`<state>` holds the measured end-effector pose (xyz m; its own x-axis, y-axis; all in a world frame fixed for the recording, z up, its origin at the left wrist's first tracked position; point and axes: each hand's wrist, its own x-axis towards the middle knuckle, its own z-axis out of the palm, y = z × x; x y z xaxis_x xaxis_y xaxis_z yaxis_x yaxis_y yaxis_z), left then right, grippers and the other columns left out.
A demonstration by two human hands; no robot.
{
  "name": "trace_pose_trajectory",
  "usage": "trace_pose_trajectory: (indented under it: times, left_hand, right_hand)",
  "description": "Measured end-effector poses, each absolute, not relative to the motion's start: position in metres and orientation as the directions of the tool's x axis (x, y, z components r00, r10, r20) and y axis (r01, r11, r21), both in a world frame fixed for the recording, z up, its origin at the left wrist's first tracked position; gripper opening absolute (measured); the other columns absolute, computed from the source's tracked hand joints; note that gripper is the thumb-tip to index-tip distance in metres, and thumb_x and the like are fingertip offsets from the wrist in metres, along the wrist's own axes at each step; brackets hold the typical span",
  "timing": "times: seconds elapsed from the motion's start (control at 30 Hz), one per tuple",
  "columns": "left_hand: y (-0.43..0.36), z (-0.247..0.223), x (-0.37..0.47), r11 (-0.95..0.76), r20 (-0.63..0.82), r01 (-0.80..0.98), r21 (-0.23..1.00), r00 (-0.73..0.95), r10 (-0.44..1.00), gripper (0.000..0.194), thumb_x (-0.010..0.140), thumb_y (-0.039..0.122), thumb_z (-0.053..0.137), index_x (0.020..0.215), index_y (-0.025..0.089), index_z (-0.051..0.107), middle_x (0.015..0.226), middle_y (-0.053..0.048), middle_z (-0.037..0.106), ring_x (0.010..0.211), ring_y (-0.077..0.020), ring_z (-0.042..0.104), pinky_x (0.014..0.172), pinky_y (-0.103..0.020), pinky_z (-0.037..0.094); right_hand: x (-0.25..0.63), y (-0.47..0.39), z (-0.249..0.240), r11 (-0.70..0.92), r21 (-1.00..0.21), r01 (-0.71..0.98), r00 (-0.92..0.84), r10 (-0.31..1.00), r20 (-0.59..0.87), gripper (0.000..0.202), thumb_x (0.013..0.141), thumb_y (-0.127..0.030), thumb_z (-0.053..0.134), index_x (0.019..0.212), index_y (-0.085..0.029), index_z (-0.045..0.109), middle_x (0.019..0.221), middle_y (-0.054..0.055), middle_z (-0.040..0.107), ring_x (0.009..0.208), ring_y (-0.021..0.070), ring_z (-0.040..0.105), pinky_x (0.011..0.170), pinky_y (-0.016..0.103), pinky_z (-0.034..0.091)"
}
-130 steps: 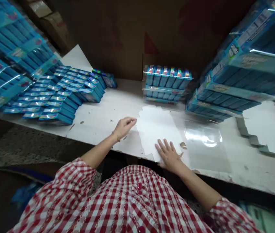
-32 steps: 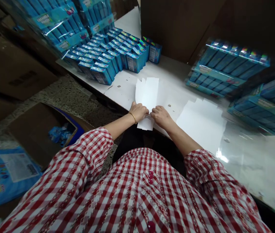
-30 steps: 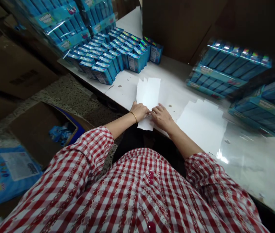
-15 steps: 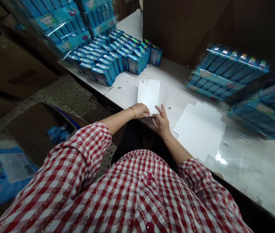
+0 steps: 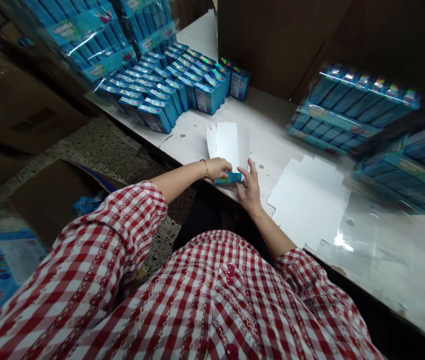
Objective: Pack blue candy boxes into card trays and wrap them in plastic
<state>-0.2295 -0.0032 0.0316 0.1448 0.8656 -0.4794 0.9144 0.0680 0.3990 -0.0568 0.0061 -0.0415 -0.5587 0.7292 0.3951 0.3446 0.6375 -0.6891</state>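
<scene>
A white-sided cardboard tray (image 5: 227, 142), partly folded, lies on the table edge in front of me, with its side walls raised. Its short near end stands up and shows a printed blue face (image 5: 231, 178). My left hand (image 5: 219, 169), with a gold bangle at the wrist, is closed on the left corner of that end. At the right corner, my right hand (image 5: 249, 188) pinches the end between thumb and index finger, its other fingers raised. To the right, flat white cardboard blanks (image 5: 310, 200) lie in a stack.
Rows of small blue boxes (image 5: 167, 95) stand at the table's back left. Behind them are film-wrapped blue display packs (image 5: 92, 45), with more packs (image 5: 347, 110) at right. On the floor at left are an open carton (image 5: 54, 200) and a blue printed bag (image 5: 2, 270).
The tray's near end has been folded up, so its blue printed face now shows. Its side walls stand higher. Both hands remain at that end, with only small shifts.
</scene>
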Motion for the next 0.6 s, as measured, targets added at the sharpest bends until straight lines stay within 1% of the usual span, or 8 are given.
trace_pose_trajectory:
  times: [0.1,0.17,0.23,0.27,0.37,0.47,0.53,0.6]
  left_hand:
    - [-0.003,0.024,-0.223,0.061,-0.365,0.966,0.251,0.037,0.930,0.034,0.077,0.023,0.056,0.111,0.018,0.058,0.095,-0.006,0.067,0.081,-0.0188,0.063,0.069,-0.026,0.045]
    - [-0.007,0.022,-0.218,0.033,-0.305,0.983,0.179,0.023,0.952,0.031,0.076,0.022,0.056,0.107,0.021,0.060,0.102,-0.008,0.066,0.092,-0.0217,0.062,0.073,-0.029,0.044]
    - [-0.012,0.022,-0.214,0.000,-0.331,0.990,0.139,0.046,0.942,0.023,0.081,0.025,0.049,0.097,0.024,0.065,0.102,-0.007,0.066,0.094,-0.0234,0.061,0.079,-0.034,0.043]
    - [-0.015,0.024,-0.212,-0.014,-0.360,0.992,0.125,0.059,0.931,0.024,0.083,0.029,0.046,0.094,0.025,0.067,0.101,-0.007,0.067,0.095,-0.0246,0.061,0.083,-0.039,0.041]
    - [-0.021,0.030,-0.206,-0.060,-0.419,0.994,0.091,0.093,0.903,0.028,0.081,0.040,0.049,0.096,0.026,0.068,0.103,-0.009,0.067,0.098,-0.0288,0.060,0.093,-0.054,0.031]
    - [-0.020,0.031,-0.197,-0.088,-0.432,0.996,-0.009,0.076,0.899,0.024,0.075,0.026,0.057,0.096,0.021,0.068,0.103,-0.011,0.067,0.099,-0.0297,0.059,0.097,-0.058,0.022]
    - [-0.015,0.027,-0.190,-0.072,-0.440,0.996,-0.059,0.039,0.897,0.025,0.073,0.019,0.056,0.095,0.020,0.068,0.100,-0.013,0.068,0.098,-0.0295,0.060,0.097,-0.057,0.023]
    - [-0.008,0.021,-0.183,-0.034,-0.443,0.999,-0.030,0.017,0.896,0.026,0.070,0.019,0.059,0.094,0.019,0.068,0.098,-0.014,0.068,0.097,-0.0307,0.060,0.094,-0.054,0.028]
  right_hand:
    - [-0.058,0.004,-0.040,0.628,-0.694,0.352,-0.577,0.729,0.367,0.039,0.082,-0.015,0.041,0.120,-0.026,0.044,0.149,0.009,0.020,0.139,0.0252,0.016,0.101,0.054,0.034]
    - [-0.061,0.002,-0.039,0.610,-0.699,0.374,-0.572,0.745,0.344,0.035,0.083,-0.015,0.041,0.116,-0.025,0.046,0.149,0.009,0.021,0.139,0.0248,0.015,0.102,0.054,0.033]
    - [-0.064,0.000,-0.038,0.592,-0.697,0.404,-0.560,0.763,0.324,0.031,0.082,-0.014,0.040,0.111,-0.023,0.049,0.149,0.009,0.023,0.139,0.0243,0.015,0.103,0.053,0.032]
    - [-0.065,-0.001,-0.038,0.588,-0.695,0.415,-0.554,0.769,0.319,0.030,0.082,-0.014,0.040,0.109,-0.022,0.049,0.148,0.009,0.024,0.139,0.0239,0.016,0.104,0.053,0.032]
    - [-0.068,-0.001,-0.039,0.582,-0.692,0.427,-0.540,0.778,0.322,0.031,0.080,-0.012,0.041,0.109,-0.021,0.049,0.147,0.010,0.026,0.138,0.0235,0.018,0.105,0.051,0.032]
    - [-0.069,0.003,-0.039,0.582,-0.691,0.428,-0.549,0.775,0.313,0.036,0.078,-0.011,0.042,0.113,-0.021,0.048,0.148,0.011,0.025,0.138,0.0238,0.020,0.105,0.051,0.032]
    - [-0.068,0.006,-0.039,0.591,-0.687,0.424,-0.565,0.765,0.309,0.039,0.077,-0.010,0.043,0.115,-0.020,0.047,0.148,0.011,0.024,0.137,0.0237,0.021,0.105,0.050,0.032]
    - [-0.066,0.009,-0.039,0.608,-0.682,0.406,-0.584,0.747,0.318,0.041,0.076,-0.010,0.042,0.116,-0.020,0.048,0.148,0.011,0.025,0.136,0.0233,0.024,0.105,0.049,0.033]
